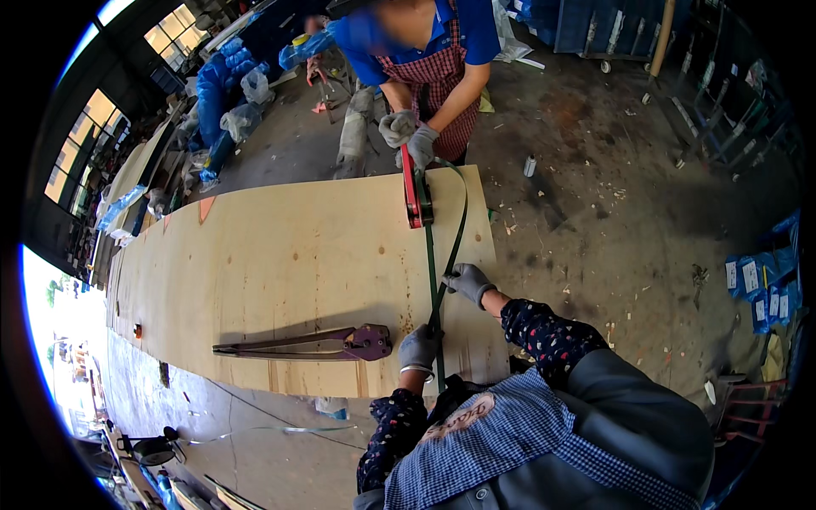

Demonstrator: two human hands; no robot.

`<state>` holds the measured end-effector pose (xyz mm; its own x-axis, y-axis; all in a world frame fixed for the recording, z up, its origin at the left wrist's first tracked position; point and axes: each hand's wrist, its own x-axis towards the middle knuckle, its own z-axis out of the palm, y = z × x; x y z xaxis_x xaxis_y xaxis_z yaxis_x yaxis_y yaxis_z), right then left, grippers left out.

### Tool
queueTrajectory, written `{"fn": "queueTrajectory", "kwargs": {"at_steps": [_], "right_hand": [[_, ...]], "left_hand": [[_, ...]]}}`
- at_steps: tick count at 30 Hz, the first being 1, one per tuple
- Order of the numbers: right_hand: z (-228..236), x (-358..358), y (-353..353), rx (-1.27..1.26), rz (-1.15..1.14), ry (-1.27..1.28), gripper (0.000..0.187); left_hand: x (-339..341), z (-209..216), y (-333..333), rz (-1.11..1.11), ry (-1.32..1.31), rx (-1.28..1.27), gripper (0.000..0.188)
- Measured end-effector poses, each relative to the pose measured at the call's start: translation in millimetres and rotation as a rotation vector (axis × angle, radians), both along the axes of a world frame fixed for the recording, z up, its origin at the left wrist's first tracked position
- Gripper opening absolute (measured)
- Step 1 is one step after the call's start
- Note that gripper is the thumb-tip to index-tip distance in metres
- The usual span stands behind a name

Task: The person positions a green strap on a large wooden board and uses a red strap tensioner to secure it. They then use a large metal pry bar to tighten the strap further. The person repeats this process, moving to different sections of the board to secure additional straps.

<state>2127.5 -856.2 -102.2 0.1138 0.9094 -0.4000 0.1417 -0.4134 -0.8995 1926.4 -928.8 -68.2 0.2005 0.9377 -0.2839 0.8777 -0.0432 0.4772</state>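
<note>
A dark green strap [432, 263] ran across the plywood panel [323, 246] near its right end, from a red-handled tool [415, 195] at the far edge toward the person's body. A second length of it curved out to the right of that tool in a loop and came back to cross the straight length just above the left hand [418, 347]. That hand, in a grey glove, was closed on the strap near the panel's near edge, a pale band around its wrist. The right hand [468, 284], gloved as well, was farther out and had its fingertips clamped on the looping length.

Left of the left hand, a purple long-handled cutter [365, 342] lay flat on the plywood, its head toward the strap and its handles pointing left.

Across the panel stood a co-worker [474, 34] in a blue shirt and a red checked apron [450, 119], both gloved hands at the upper end of the red-handled tool.

Beyond, a small pale bottle [530, 166] stood on the stained concrete floor [586, 229] among scattered scraps. Blue-wrapped bundles [217, 93] were heaped at the upper left, and blue packages with white labels [761, 285] sat at the far right.
</note>
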Motion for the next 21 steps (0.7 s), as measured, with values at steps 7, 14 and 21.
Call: {"fn": "queueTrajectory", "kwargs": {"at_steps": [7, 14, 21], "right_hand": [[-10.4, 1.3, 1.3, 0.030, -0.008, -0.013, 0.023], [-18.6, 0.2, 1.1, 0.045, -0.020, 0.000, 0.025], [-19.4, -2.2, -2.9, 0.035, -0.019, -0.005, 0.025]], "left_hand": [[0.5, -0.6, 0.1, -0.005, 0.012, 0.008, 0.041], [-0.9, -3.0, -1.2, 0.011, 0.007, -0.022, 0.040], [-2.6, -2.4, -7.5, 0.015, 0.006, 0.016, 0.039]]}}
